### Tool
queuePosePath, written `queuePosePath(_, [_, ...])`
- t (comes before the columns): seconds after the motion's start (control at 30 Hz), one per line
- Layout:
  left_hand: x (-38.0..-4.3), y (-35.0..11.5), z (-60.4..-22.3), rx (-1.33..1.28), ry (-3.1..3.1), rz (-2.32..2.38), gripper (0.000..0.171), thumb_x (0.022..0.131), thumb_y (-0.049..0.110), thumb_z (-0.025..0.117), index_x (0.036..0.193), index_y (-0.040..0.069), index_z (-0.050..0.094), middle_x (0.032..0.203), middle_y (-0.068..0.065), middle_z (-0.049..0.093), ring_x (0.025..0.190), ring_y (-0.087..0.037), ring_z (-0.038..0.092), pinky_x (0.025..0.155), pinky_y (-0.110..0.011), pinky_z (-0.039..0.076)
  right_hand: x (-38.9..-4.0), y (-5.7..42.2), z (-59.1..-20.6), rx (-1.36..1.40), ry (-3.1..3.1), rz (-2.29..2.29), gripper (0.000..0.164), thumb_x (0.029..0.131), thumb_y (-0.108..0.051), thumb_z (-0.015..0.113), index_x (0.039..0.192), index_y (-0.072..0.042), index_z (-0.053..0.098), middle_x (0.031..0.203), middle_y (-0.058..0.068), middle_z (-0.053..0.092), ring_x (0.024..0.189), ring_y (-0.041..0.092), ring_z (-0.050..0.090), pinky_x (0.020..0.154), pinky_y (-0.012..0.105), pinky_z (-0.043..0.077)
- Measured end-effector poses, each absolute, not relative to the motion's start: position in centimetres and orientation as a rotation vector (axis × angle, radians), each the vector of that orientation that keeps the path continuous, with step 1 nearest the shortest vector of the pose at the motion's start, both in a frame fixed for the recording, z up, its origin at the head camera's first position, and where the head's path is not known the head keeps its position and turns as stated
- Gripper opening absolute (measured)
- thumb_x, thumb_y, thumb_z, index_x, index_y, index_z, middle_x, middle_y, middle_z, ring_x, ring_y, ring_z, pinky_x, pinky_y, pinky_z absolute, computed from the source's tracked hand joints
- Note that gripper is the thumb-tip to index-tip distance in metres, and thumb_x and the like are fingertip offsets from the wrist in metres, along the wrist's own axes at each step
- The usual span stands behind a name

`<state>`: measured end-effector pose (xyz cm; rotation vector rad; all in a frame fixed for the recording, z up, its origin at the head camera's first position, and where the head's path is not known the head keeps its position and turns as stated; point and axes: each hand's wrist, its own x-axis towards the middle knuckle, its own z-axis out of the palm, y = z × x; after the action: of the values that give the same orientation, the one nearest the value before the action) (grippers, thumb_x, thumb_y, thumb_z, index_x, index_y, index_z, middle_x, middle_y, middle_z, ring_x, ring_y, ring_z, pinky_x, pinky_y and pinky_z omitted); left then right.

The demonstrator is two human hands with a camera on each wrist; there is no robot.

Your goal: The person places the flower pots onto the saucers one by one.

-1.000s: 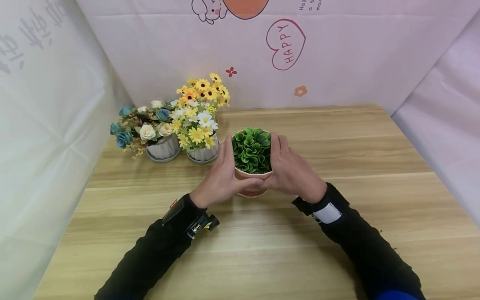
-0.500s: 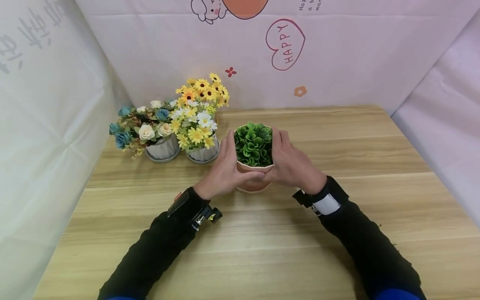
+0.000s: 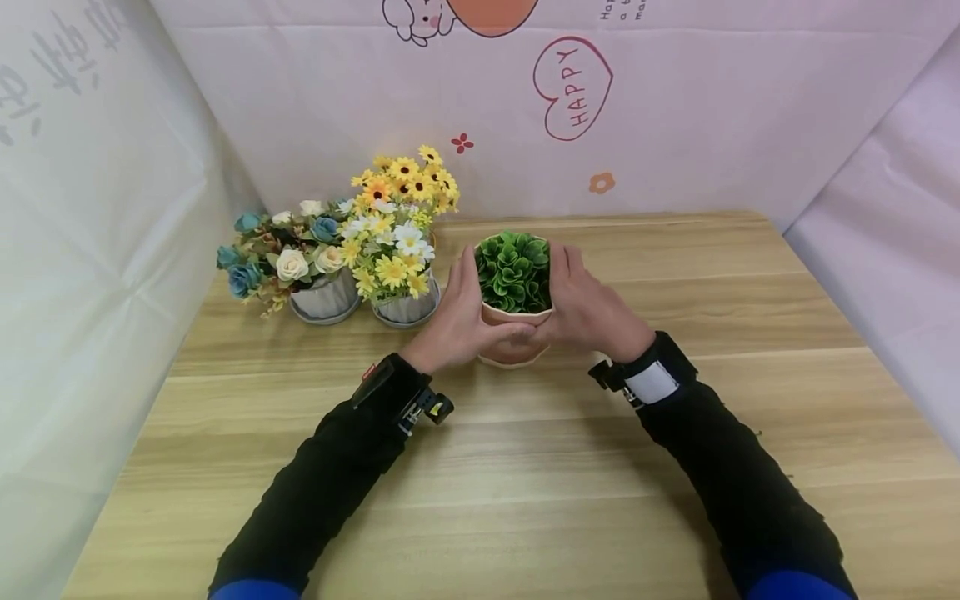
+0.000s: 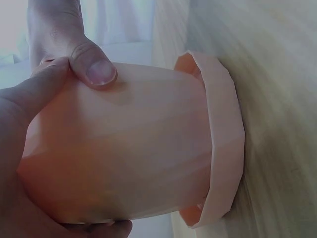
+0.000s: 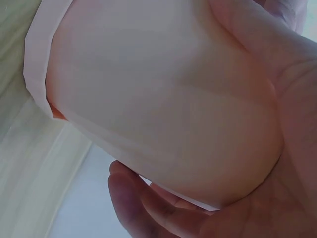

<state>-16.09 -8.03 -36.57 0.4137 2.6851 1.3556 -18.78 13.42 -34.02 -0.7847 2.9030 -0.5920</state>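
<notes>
A pink flowerpot with a saucer at its base holds a round green plant. My left hand grips the pot's left side, thumb across the front. From the right, my right hand grips the same pot, its fingers curled round the far side in the right wrist view. The two thumbs meet at the front, below the rim. In the left wrist view the saucer is at the wooden tabletop; whether it touches the wood I cannot tell.
To the left stand a grey pot of blue and cream roses and a grey pot of yellow and white daisies. Yellow sunflowers rise behind the daisies. A printed white cloth hangs at the back of the wooden table.
Both hands have moved the potted plant away from me, toward the back of the table and slightly right. The flower pots on the left have stayed in place.
</notes>
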Motion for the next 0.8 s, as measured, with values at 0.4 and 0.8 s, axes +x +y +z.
queuePosePath(0.4, [-18.4, -7.7, -36.4, 0.407, 2.672, 1.335, 0.136, 0.089, 0.049, 0.084, 0.167, 0.013, -0.022, 0.177, -0.017, -0.017, 0.166, -0.035, 0.003, 0.133, -0.053, 0.025, -20.9, 13.7, -34.0, -0.72, 2.878, -0.625, 0.133, 0.079, -0.041, 0.094, 0.164, 0.006, 0.002, 0.158, 0.035, 0.024, 0.122, 0.05, 0.059, 0.09, 0.059, 0.061])
queuePosePath(0.8, [-20.2, -7.9, -36.4, 0.401, 2.632, 1.348, 0.136, 0.089, 0.05, 0.083, 0.166, 0.015, -0.024, 0.177, -0.015, -0.02, 0.166, -0.032, -0.003, 0.134, -0.05, 0.023, -22.7, 13.6, -33.9, -0.704, 2.876, -0.607, 0.136, 0.081, -0.047, 0.091, 0.166, 0.003, -0.004, 0.164, 0.035, 0.018, 0.124, 0.05, 0.059, 0.093, 0.06, 0.059])
